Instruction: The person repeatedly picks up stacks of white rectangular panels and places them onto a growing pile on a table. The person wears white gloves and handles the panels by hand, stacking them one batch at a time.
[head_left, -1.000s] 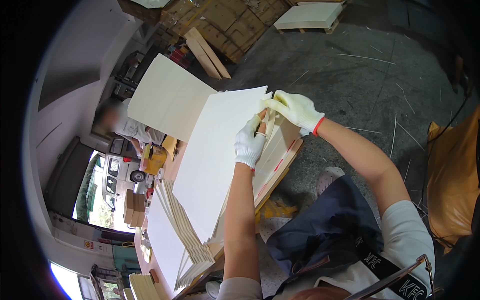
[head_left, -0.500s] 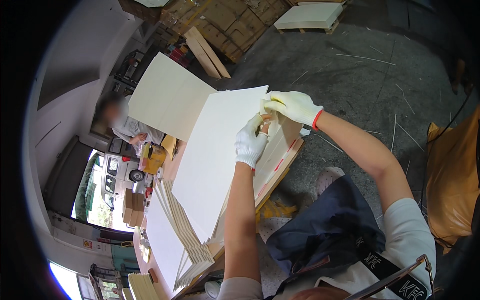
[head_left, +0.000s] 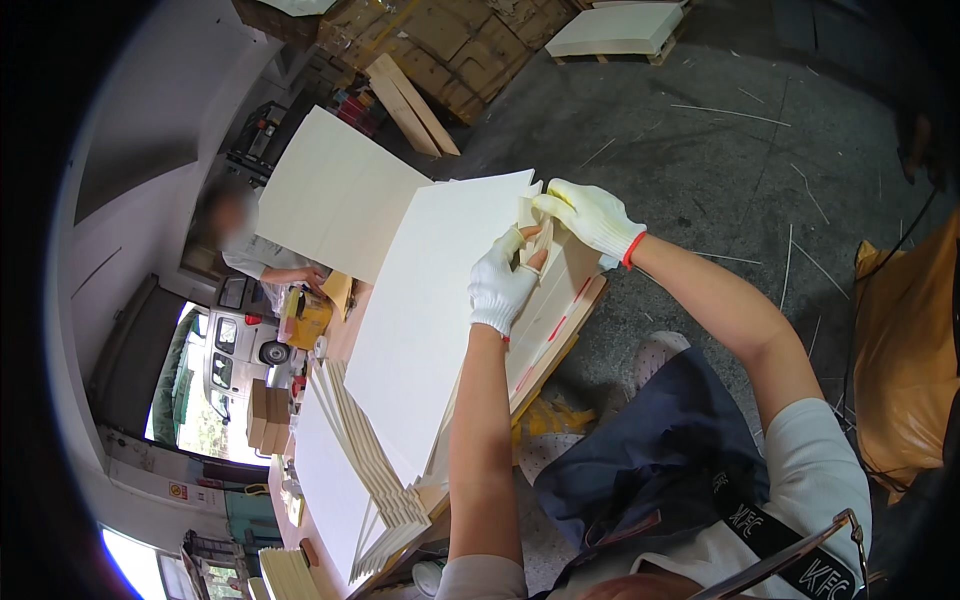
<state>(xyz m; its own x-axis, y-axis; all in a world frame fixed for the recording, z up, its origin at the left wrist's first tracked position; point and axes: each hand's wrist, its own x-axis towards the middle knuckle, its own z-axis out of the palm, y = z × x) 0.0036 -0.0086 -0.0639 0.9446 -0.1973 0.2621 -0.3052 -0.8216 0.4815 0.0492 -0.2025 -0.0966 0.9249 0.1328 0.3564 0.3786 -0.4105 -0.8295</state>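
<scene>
Both my hands wear white knit gloves, with bare fingertips showing on the left. They meet at the right edge of a stack of large white sheets on the table. My right hand pinches a small pale strip near the far corner, thumb and fingers pressed together. Just below it, my left hand is curled, its bare thumb and finger around the lower part of the strip. What lies between those fingertips is partly hidden. Beneath my hands, the side of the stack carries red marks.
Fanned boards overlap at the near left of the table. Across it, a person reaches toward a yellow box beside a large raised board. An orange sack stands at right. Thin strips litter the floor; a loaded pallet is beyond.
My right hand has shifted slightly down, and the left thumb and finger have parted a little around the strip. The other person's arm has stretched farther over the table.
</scene>
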